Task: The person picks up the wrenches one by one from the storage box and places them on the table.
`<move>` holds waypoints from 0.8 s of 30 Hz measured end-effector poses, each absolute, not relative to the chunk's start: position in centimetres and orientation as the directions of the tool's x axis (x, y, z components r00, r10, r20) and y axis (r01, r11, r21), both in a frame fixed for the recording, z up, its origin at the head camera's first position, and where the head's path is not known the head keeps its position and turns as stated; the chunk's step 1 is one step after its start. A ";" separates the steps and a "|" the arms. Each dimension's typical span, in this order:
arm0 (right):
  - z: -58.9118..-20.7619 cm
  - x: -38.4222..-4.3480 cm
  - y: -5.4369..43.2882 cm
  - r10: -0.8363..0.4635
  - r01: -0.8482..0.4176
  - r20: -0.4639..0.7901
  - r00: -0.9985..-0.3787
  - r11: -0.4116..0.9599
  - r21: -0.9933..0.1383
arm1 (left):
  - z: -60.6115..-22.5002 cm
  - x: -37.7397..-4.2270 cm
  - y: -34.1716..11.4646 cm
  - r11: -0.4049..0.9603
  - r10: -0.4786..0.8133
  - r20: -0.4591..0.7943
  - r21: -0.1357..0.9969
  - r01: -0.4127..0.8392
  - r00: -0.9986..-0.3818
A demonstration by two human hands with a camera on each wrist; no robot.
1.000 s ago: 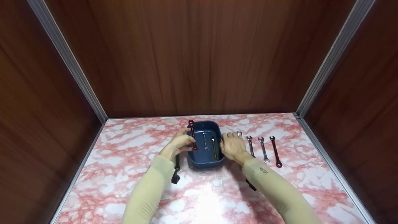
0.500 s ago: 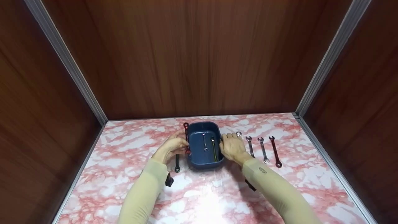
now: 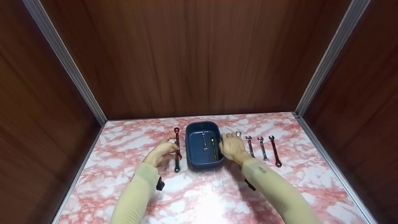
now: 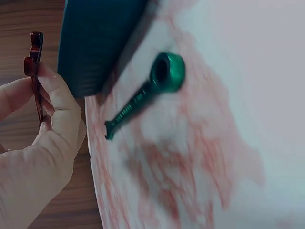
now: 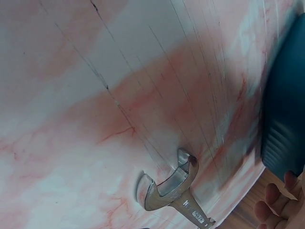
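Note:
My left hand [image 3: 161, 151] pinches a red combination wrench [image 3: 177, 140] between thumb and fingers, just left of a dark blue bin [image 3: 194, 158]. In the left wrist view, a green wrench [image 4: 138, 98] lies on the marbled table below it; in the head view the red one partly covers it. The right hand [image 3: 232, 146] grips the bin's right wall, its curled fingers [image 5: 272, 195] outside. Inside the bin lie a small silver-purple wrench [image 3: 204, 142] and a yellow-green wrench [image 3: 214, 149]. A silver wrench [image 5: 176, 188] lies near the right hand, mostly hidden in the head view.
To the right, two silver wrenches [image 3: 250, 144] and a dark red wrench [image 3: 275, 151] lie in a row. A ring end [image 3: 238, 133] shows beyond the right hand. Brown wood-grain panels [image 3: 199, 62] with grey metal corner posts [image 3: 62, 56] enclose the table's back and sides.
My left hand has carried the red wrench leftward, from over the bin's left edge to above the green wrench. The right hand stays on the bin.

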State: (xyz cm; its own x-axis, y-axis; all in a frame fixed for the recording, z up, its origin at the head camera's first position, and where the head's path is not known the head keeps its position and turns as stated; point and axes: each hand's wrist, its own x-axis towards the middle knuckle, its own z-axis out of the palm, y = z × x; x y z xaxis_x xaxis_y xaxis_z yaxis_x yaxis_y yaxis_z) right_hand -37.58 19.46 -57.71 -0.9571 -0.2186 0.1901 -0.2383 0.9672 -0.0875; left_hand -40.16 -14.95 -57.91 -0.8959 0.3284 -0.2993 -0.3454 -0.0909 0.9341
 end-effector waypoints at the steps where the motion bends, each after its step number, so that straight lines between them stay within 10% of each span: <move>1: -57.7 -37.6 19.5 -0.218 -0.238 0.191 -0.957 0.967 -0.089 | -58.1 -40.1 -15.2 -0.089 0.334 -0.299 0.934 -0.346 -0.894; 24: -58.0 -37.6 19.5 -0.223 -0.247 0.204 -0.953 0.964 -0.096 | -57.2 -37.8 -17.4 0.099 0.168 -0.446 0.895 -0.435 -0.879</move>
State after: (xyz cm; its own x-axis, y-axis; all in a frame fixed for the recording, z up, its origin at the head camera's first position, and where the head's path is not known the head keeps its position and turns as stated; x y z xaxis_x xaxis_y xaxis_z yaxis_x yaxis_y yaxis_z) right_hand -37.64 19.53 -57.96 -0.9533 -0.2233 0.2035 -0.2465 0.9643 -0.0965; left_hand -37.78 -17.40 -57.23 -0.8790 0.1682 -0.4462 -0.4353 0.0989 0.8949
